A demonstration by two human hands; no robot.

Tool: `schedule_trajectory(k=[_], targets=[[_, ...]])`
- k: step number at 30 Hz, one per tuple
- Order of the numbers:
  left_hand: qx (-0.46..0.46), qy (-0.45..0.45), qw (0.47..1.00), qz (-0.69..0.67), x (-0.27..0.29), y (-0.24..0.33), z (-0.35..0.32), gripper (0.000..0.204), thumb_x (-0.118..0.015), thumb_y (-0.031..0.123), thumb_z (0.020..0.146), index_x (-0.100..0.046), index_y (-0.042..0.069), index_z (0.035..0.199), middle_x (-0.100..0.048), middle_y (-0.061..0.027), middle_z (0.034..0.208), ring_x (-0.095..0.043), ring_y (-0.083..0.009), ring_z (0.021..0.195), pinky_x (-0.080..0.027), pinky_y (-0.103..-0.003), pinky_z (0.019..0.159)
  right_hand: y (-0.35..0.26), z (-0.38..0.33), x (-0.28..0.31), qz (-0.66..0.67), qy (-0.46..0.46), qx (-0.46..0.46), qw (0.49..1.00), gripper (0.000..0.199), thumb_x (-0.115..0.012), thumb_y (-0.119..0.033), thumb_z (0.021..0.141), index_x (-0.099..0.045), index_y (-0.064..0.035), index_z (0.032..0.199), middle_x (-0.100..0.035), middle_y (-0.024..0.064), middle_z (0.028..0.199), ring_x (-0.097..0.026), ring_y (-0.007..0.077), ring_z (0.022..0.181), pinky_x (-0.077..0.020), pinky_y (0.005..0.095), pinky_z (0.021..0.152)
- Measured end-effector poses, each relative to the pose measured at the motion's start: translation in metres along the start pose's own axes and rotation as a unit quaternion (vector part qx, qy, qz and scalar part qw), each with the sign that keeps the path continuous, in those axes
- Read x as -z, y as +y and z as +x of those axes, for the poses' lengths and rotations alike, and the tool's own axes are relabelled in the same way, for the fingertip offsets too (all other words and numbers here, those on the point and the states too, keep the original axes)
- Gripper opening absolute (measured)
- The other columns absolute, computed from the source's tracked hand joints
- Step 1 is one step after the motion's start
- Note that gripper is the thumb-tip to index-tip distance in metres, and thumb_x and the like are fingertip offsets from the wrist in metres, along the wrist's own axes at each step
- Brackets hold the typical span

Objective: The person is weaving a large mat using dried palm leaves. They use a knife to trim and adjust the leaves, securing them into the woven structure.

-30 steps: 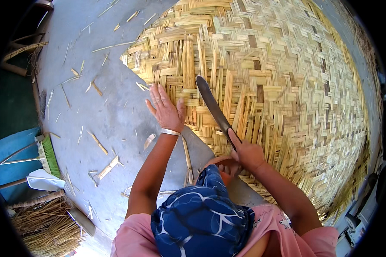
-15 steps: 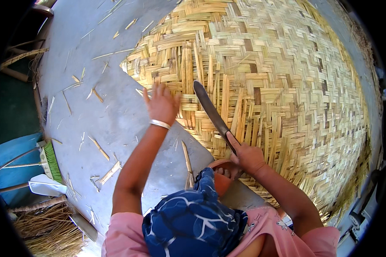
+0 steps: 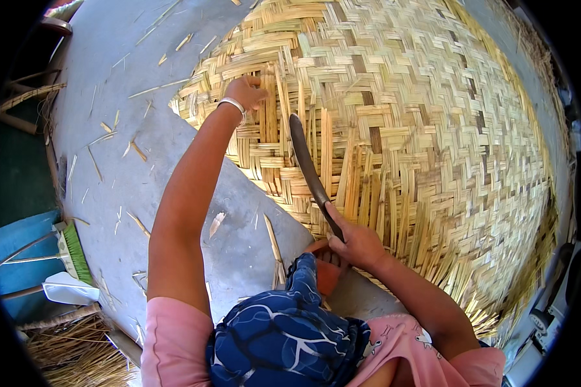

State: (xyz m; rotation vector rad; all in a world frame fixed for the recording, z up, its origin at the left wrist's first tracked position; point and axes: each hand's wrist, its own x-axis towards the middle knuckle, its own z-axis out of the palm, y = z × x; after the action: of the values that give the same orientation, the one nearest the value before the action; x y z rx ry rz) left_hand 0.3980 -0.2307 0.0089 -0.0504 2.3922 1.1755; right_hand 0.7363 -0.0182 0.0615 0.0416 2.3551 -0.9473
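A large woven mat [image 3: 419, 129] of pale yellow split strips spreads across the middle and right. My right hand [image 3: 358, 244] grips a long dark curved knife [image 3: 308, 158] by its near end, thumb along it. The blade lies slantwise over the mat, its tip pointing away from me. My left hand [image 3: 245, 93], with a white bangle at the wrist, is over the mat's far left part, fingers bent and apart, beside loose strip ends [image 3: 281, 97]. Whether it touches a strip is not clear. More loose strips [image 3: 352, 174] stick out to the right of the blade.
Cut strip scraps [image 3: 135, 149] litter the grey floor [image 3: 110, 187] at left. A green-bristled broom [image 3: 76, 251], a white dustpan [image 3: 71, 291] and a pile of dry stalks [image 3: 77, 355] are at the left edge. Bare toes [image 3: 329, 255] show by the mat's near edge.
My left hand has moved farther away, from the mat's left edge to over its weave, and its spread fingers have bent. The knife has shifted slightly left, still in my right hand.
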Motion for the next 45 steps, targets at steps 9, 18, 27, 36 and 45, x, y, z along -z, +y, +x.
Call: schedule_trajectory(k=[9, 18, 27, 36, 45], targets=[[0.09, -0.084, 0.985, -0.12, 0.011, 0.018, -0.032, 0.031, -0.078, 0.022, 0.079, -0.05, 0.009, 0.078, -0.047, -0.0003, 0.053, -0.039, -0.0083, 0.04, -0.023, -0.023, 0.035, 0.005, 0.005, 0.0, -0.014, -0.018, -0.009, 1.0, 0.074, -0.057, -0.033, 0.083, -0.026, -0.023, 0.149, -0.066, 0.0191, 0.082, -0.064, 0.0387, 0.074, -0.0507, 0.0479, 0.066], [0.062, 0.03, 0.993, -0.097, -0.018, -0.018, -0.04, 0.014, -0.069, 0.021, 0.086, -0.064, 0.008, 0.083, -0.05, 0.0017, 0.055, -0.041, -0.0074, 0.041, -0.03, -0.023, 0.036, -0.018, 0.007, 0.02, 0.03, -0.022, 0.041, 0.998, 0.063, -0.057, -0.034, 0.086, -0.037, -0.0203, 0.144, -0.065, 0.0185, 0.082, -0.064, 0.0369, 0.074, -0.0501, 0.0454, 0.066], [0.073, -0.03, 0.956, -0.282, -0.018, -0.024, -0.039, 0.011, -0.061, 0.015, 0.09, -0.058, 0.007, 0.083, -0.044, 0.0042, 0.056, -0.035, -0.0064, 0.04, -0.027, -0.023, 0.035, -0.061, 0.078, 0.066, 0.119, 0.03, 0.021, 0.992, 0.054, -0.053, -0.039, 0.088, -0.053, -0.0087, 0.132, -0.066, 0.0225, 0.088, -0.064, 0.0394, 0.081, -0.0504, 0.0435, 0.074], [0.147, 0.012, 0.932, -0.331, -0.007, -0.026, -0.041, 0.033, -0.072, 0.04, 0.083, -0.062, 0.009, 0.08, -0.052, 0.0031, 0.064, -0.045, -0.008, 0.048, -0.039, -0.022, 0.041, -0.084, 0.088, 0.113, -0.024, -0.062, 0.032, 0.997, 0.05, -0.053, -0.033, 0.086, -0.056, -0.0053, 0.127, -0.066, 0.0205, 0.088, -0.064, 0.0356, 0.083, -0.0494, 0.0405, 0.075], [0.182, 0.096, 0.937, -0.282, -0.018, -0.006, -0.044, 0.044, -0.075, 0.051, 0.076, -0.064, 0.009, 0.081, -0.049, 0.0029, 0.065, -0.045, -0.0104, 0.053, -0.041, -0.027, 0.047, -0.093, 0.116, 0.054, -0.026, 0.073, -0.01, 0.997, 0.043, -0.057, -0.028, 0.084, -0.056, -0.0069, 0.121, -0.067, 0.019, 0.082, -0.064, 0.0381, 0.079, -0.0499, 0.0488, 0.07]])
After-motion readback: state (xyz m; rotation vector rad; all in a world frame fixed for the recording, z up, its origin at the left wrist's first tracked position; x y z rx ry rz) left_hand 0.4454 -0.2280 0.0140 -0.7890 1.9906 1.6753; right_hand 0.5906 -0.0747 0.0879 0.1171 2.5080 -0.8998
